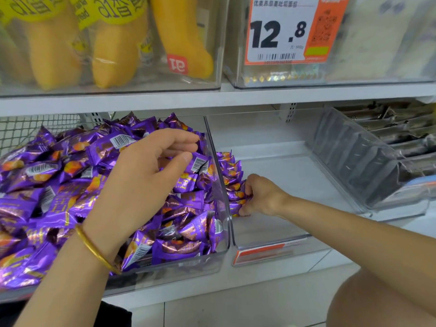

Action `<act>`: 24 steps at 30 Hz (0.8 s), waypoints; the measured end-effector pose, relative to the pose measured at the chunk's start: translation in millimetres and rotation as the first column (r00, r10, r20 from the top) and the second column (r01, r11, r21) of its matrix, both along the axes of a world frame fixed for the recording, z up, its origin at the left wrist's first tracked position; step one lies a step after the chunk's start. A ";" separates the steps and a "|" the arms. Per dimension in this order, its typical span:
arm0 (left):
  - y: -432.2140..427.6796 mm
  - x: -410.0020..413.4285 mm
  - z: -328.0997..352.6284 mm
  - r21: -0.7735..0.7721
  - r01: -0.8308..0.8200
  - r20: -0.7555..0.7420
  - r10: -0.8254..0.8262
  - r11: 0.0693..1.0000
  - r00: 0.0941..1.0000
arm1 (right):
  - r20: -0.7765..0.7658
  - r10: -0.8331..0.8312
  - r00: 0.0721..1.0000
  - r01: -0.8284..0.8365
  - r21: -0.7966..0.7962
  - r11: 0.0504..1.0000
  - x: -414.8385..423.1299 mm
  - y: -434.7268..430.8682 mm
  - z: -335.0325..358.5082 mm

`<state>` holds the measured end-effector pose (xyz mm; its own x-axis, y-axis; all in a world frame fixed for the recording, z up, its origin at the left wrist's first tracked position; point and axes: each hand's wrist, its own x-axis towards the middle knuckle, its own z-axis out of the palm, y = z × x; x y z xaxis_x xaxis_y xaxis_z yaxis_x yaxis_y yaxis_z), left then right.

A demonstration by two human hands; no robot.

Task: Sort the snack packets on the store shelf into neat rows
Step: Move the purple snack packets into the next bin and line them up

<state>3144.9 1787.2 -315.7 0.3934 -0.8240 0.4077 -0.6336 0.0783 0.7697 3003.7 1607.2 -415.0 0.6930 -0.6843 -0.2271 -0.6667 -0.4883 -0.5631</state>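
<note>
Pinching one packet (pixel 200 162) with my left hand (pixel 146 175) at the right edge of the heaped bin (pixel 227 241) while my right hand (pixel 262 197) grips the front of the row (pixel 232 175) along the left wall of the emptier bin (pixel 287 185), I judge letting go early would topple it.

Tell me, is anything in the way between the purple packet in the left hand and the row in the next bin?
Only the clear bin walls between the two bins; the left hand, pinching the purple packet, must lift it over them. The right hand grips the row there.
</note>
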 end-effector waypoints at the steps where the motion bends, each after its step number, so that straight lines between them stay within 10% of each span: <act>1: 0.1 0.3 -0.2 0.002 -0.003 0.003 0.003 1.000 1.000 | 0.006 -0.006 1.000 0.006 0.008 1.000 0.3 0.3 -0.2; 24: 4.7 4.0 1.3 -0.011 -0.008 -0.041 0.008 1.000 0.999 | 0.078 0.077 0.994 -0.074 -0.037 0.997 0.0 3.6 -9.5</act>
<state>3148.9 1791.9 -314.4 0.4167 -0.8162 0.4003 -0.6023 0.0819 0.7941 3003.7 1610.8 -424.5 0.7578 -0.6358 -0.1470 -0.5813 -0.5552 -0.5948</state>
